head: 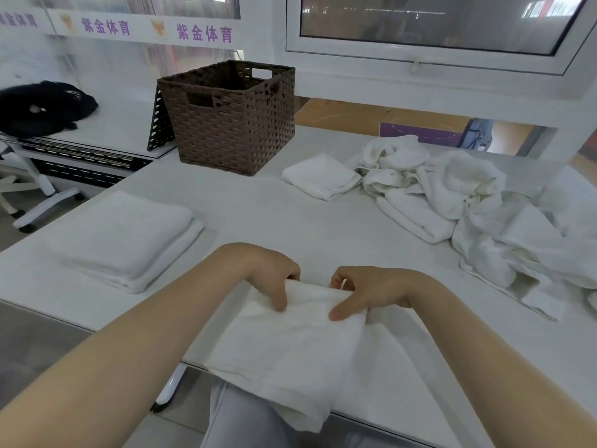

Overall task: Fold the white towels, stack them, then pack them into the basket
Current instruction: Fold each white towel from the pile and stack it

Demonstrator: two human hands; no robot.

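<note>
While towels unpacked, basket (232,124) aside.

Our white table and what lies on it

We see the table (290,218) carrying a brown woven basket (231,118) at its far left, a stack of folded towels (129,240) at the near left, one small folded towel (321,176) just right of the basket, and a heap of unfolded towels (468,202) spread along the right side. At the near edge a towel (290,344) lies partly on the top and hangs over the front.
</note>
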